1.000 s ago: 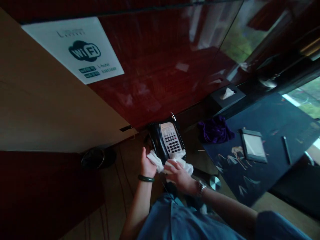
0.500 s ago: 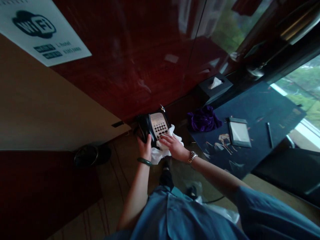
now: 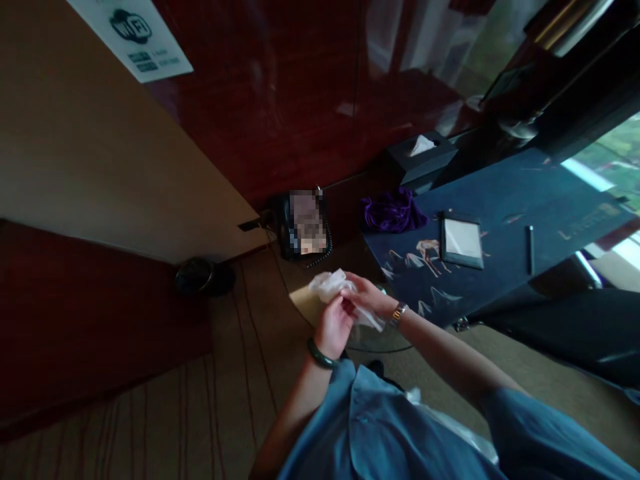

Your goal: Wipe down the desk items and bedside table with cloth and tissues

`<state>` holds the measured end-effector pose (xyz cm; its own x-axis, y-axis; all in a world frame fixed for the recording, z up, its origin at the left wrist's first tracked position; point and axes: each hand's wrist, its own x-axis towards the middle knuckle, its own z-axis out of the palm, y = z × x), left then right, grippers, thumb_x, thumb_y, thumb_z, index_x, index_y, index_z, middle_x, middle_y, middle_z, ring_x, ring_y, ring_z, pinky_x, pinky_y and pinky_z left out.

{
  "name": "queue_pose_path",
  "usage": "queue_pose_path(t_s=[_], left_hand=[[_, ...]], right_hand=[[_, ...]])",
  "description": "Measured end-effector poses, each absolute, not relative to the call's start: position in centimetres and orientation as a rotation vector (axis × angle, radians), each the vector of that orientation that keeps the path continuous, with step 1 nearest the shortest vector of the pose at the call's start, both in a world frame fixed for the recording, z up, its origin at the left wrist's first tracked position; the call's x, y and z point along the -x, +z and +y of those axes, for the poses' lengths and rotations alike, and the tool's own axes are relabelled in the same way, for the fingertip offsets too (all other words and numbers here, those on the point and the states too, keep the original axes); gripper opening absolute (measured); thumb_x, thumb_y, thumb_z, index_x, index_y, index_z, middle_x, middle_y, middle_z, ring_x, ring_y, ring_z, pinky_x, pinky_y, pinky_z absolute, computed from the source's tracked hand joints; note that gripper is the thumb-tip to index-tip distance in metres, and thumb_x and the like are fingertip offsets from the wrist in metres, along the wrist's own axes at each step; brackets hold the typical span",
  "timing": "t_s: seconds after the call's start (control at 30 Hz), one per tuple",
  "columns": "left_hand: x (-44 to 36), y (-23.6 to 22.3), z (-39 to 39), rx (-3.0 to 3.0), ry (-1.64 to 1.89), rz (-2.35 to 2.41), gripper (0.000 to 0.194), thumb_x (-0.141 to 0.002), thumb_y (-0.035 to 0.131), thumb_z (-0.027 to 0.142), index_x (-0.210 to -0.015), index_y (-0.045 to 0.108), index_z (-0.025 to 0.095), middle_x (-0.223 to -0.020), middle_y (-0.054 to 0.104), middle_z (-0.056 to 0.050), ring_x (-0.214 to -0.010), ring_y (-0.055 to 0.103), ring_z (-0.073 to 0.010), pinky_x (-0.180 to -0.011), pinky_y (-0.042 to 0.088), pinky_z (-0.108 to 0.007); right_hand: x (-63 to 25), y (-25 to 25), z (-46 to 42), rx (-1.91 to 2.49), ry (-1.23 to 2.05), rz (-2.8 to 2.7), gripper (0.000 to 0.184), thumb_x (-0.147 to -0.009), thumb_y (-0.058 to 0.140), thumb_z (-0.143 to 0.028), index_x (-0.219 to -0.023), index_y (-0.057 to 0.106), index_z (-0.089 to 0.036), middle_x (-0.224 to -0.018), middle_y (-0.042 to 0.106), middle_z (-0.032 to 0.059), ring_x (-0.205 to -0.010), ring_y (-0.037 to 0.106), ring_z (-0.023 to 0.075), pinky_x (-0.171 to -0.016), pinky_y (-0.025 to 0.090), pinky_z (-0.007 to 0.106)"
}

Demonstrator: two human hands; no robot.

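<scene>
Wad (image 3: 329, 285), white, crumpled, long axis slanting down rightward

You face a glossy dark-red wall panel (image 3: 280, 113) mirroring daylight, with a beige wall (image 3: 100, 153) to your left, striped carpet (image 3: 227, 400) below, and a bright window (image 3: 620, 143) and black chair (image 3: 565, 327) at your right.

The person wears a blue shirt (image 3: 395, 437), a little greyish in this dim light, with a placket (image 3: 353, 417) that runs down the front. The right sleeve (image 3: 543, 423) is short and rather wide, of the same blue cloth. Both the left hand (image 3: 336, 327) and the right hand (image 3: 373, 297) are bare. The left wrist has a smooth, round bangle (image 3: 321, 355) of dark green; the right one has a watch (image 3: 399, 312) with a silver and gold metal band.
</scene>
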<state>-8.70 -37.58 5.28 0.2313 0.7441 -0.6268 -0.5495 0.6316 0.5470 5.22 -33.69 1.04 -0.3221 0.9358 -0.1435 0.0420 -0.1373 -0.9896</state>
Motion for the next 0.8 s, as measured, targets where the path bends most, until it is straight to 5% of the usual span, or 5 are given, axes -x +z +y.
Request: queue_pose_path(t_s=[0.13,0.33,0.43,0.6,0.8], left_hand=[[11.9,7.0,-44.9,-0.308,0.874,1.116,0.06,-0.074,0.084,0.049,-0.124,0.067,0.021,-0.135,0.065,-0.014,-0.123,0.063,-0.0296,-0.099,0.053,-0.042],[23.5,5.8,-52.6,-0.297,0.932,1.729,0.079,-0.052,0.09,0.063,-0.116,0.069,0.022,-0.14,0.063,-0.015,-0.129,0.059,-0.0359,-0.106,0.05,-0.05],[27.6,4.7,-54.6,-0.224,0.875,1.876,0.081,-0.045,0.091,0.064,-0.11,0.068,0.021,-0.135,0.066,-0.014,-0.131,0.058,-0.0379,-0.109,0.049,-0.052],[32.3,1.7,-56.1,-0.193,0.74,1.91,0.087,-0.039,0.093,0.069,-0.106,0.069,0.019,-0.137,0.065,-0.017,-0.134,0.055,-0.0411,-0.112,0.049,-0.053],[32.8,1.5,-51.3,-0.312,0.786,1.949,0.072,-0.043,0.093,0.061,-0.099,0.073,0.02,-0.121,0.073,-0.012,-0.127,0.061,-0.0408,-0.11,0.05,-0.056]], right_hand=[[-7.8,1.2,-32.3,1.399,1.157,-1.68,0.043,-0.094,0.065,-0.034,-0.13,0.065,-0.011,-0.125,0.069,0.0141,-0.112,0.066,0.0228,-0.102,0.053,0.038],[-3.5,-1.6,-29.0,1.651,0.756,-1.918,0.049,-0.094,0.054,-0.008,-0.143,0.056,-0.005,-0.162,0.028,0.0272,-0.153,0.018,0.0421,-0.121,0.013,0.067],[0.9,-3.2,-39.7,1.26,0.936,-2.331,0.056,-0.084,0.065,-0.01,-0.136,0.064,-0.028,-0.158,0.045,0.0096,-0.146,0.036,0.0328,-0.122,0.028,0.057],[-4.6,0.1,-46.1,0.935,1.254,-2.272,0.046,-0.084,0.052,-0.003,-0.121,0.07,-0.024,-0.128,0.068,0.0019,-0.114,0.06,0.017,-0.103,0.048,0.032],[-14.6,0.0,-28.7,1.959,0.532,-1.907,0.047,-0.095,0.051,-0.014,-0.141,0.059,-0.014,-0.157,0.04,0.0178,-0.144,0.032,0.0367,-0.117,0.031,0.059]])
